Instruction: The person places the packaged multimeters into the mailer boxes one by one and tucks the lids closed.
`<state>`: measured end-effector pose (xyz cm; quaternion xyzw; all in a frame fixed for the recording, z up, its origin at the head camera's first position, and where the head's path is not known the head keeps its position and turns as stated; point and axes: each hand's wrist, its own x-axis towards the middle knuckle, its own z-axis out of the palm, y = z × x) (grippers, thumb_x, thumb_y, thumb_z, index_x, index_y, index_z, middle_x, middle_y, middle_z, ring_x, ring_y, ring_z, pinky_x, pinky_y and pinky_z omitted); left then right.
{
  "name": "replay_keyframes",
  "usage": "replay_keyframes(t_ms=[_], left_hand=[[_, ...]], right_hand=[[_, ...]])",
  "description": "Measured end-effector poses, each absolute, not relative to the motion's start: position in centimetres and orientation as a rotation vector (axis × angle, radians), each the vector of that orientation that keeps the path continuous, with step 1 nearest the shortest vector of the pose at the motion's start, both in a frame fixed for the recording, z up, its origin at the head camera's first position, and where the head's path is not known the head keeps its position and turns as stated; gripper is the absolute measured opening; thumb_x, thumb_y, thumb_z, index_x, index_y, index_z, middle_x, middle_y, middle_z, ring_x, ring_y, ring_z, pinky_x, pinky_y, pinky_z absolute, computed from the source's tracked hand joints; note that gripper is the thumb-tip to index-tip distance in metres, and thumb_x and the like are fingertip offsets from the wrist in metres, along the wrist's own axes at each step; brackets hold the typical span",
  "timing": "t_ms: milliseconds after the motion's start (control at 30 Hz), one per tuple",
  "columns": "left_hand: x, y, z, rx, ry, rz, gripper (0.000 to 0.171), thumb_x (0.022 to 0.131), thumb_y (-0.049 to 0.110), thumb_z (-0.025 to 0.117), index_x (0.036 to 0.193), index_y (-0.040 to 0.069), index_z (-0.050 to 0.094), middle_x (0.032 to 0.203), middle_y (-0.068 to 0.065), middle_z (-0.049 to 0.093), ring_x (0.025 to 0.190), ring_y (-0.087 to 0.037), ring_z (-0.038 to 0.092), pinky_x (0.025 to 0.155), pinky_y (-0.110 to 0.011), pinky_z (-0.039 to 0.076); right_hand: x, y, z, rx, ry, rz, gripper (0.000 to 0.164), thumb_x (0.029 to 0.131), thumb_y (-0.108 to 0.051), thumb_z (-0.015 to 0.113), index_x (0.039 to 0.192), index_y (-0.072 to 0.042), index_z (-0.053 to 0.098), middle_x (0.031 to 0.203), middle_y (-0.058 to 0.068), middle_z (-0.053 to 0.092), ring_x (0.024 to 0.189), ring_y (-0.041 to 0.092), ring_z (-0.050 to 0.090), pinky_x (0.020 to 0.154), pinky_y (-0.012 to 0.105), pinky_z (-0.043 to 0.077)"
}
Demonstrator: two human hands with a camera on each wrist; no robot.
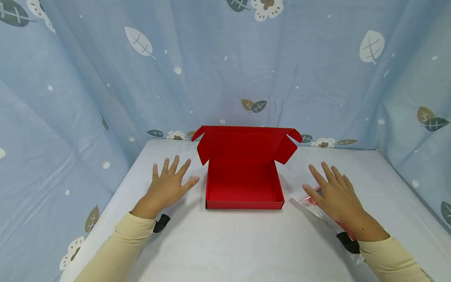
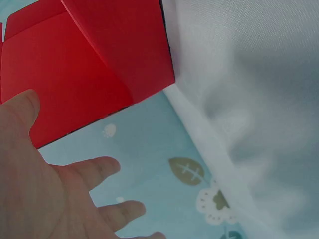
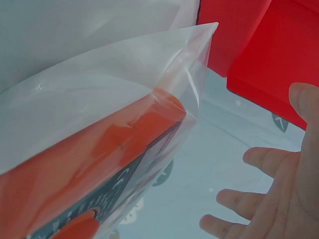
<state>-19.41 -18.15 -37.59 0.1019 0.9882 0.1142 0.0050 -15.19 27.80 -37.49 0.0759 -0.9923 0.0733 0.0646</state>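
A red cardboard box (image 1: 243, 182) stands in the middle of the white table with its lid (image 1: 244, 143) raised and side flaps spread; nothing lies inside it. To its left my left hand (image 1: 165, 190) hovers with spread fingers, holding nothing. On the other side my right hand (image 1: 336, 197), fingers also spread and holding nothing, is over a clear plastic bag (image 1: 306, 201). The right wrist view shows an orange-red item (image 3: 99, 149) with a dark printed panel inside that bag (image 3: 199, 55). In the head view the hand and forearm cover most of the bag.
Blue patterned cloth (image 1: 211, 70) hangs behind the table and along both sides. The white tabletop (image 1: 225, 243) stretches in front of the box. A black strap (image 1: 162, 223) shows at the left wrist, another black strap (image 1: 348, 243) at the right.
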Motion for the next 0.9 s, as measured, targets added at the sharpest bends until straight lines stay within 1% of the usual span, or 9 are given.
replay_keyframes(t_ms=[300,367,433,500,567,600,633,700,900], left_hand=[[-19.5,-17.9,-37.3,0.318,3.107,0.338,0.081,0.097,0.074,0.03,0.16,0.023,0.024,0.167,-0.02,0.011,0.152,-0.051,0.006,0.114,-0.074,-0.006],[-19.5,-17.8,-37.2,0.329,3.112,0.338,0.081,0.097,0.072,0.031,0.16,0.022,0.026,0.167,-0.02,0.013,0.152,-0.05,0.008,0.115,-0.074,-0.004],[-19.6,-17.6,-37.2,0.357,3.136,0.359,0.077,0.099,0.068,0.037,0.158,0.02,0.031,0.164,-0.02,0.024,0.15,-0.047,0.021,0.116,-0.072,0.008],[-19.6,-17.4,-37.3,0.387,3.162,0.418,0.069,0.1,0.06,0.043,0.154,0.017,0.039,0.157,-0.019,0.04,0.142,-0.042,0.04,0.113,-0.067,0.028],[-19.7,-17.1,-37.4,0.405,3.159,0.505,0.06,0.1,0.052,0.05,0.149,0.016,0.048,0.145,-0.016,0.056,0.126,-0.036,0.058,0.098,-0.059,0.047],[-19.8,-16.9,-37.4,0.407,3.147,0.55,0.057,0.1,0.049,0.053,0.146,0.016,0.052,0.138,-0.014,0.062,0.117,-0.033,0.064,0.09,-0.055,0.053],[-19.8,-16.8,-37.5,0.406,3.126,0.589,0.053,0.1,0.046,0.054,0.144,0.016,0.054,0.133,-0.012,0.065,0.112,-0.031,0.066,0.084,-0.051,0.055],[-20.0,-16.4,-37.8,0.391,3.068,0.644,0.049,0.099,0.043,0.056,0.141,0.017,0.057,0.127,-0.009,0.069,0.105,-0.028,0.069,0.078,-0.047,0.056],[-20.3,-15.5,-38.6,0.349,2.943,0.688,0.046,0.099,0.043,0.055,0.139,0.02,0.058,0.121,-0.004,0.071,0.101,-0.021,0.07,0.081,-0.046,0.055]], right_hand=[[-15.3,28.0,-37.6,0.251,-2.99,0.242,0.075,0.099,-0.054,0.05,0.158,-0.013,0.028,0.16,0.032,0.021,0.141,0.06,0.021,0.109,0.078,0.017],[-15.3,28.0,-37.6,0.253,-2.995,0.237,0.075,0.099,-0.054,0.051,0.158,-0.013,0.029,0.159,0.032,0.022,0.14,0.061,0.022,0.108,0.078,0.018],[-15.3,28.0,-37.6,0.265,-2.989,0.23,0.074,0.098,-0.051,0.053,0.157,-0.012,0.031,0.158,0.032,0.025,0.139,0.06,0.025,0.108,0.078,0.02],[-15.3,27.9,-37.6,0.287,-2.973,0.23,0.071,0.098,-0.048,0.056,0.154,-0.01,0.036,0.156,0.032,0.03,0.136,0.059,0.03,0.107,0.077,0.024],[-15.1,27.9,-37.6,0.334,-2.937,0.266,0.066,0.097,-0.043,0.06,0.15,-0.008,0.042,0.151,0.032,0.037,0.133,0.057,0.037,0.104,0.076,0.031],[-14.9,27.9,-37.5,0.358,-2.926,0.302,0.064,0.097,-0.041,0.061,0.149,-0.007,0.045,0.15,0.032,0.039,0.131,0.056,0.039,0.102,0.075,0.033],[-14.7,27.9,-37.6,0.374,-2.921,0.348,0.062,0.097,-0.039,0.062,0.148,-0.007,0.046,0.149,0.031,0.041,0.13,0.055,0.041,0.1,0.075,0.035],[-14.2,27.9,-37.6,0.399,-2.915,0.445,0.06,0.096,-0.036,0.064,0.146,-0.008,0.048,0.148,0.03,0.043,0.129,0.054,0.043,0.097,0.075,0.037],[-13.0,27.3,-37.3,0.425,-2.897,0.562,0.059,0.094,-0.033,0.069,0.146,-0.013,0.049,0.147,0.027,0.045,0.128,0.051,0.044,0.094,0.075,0.039]])
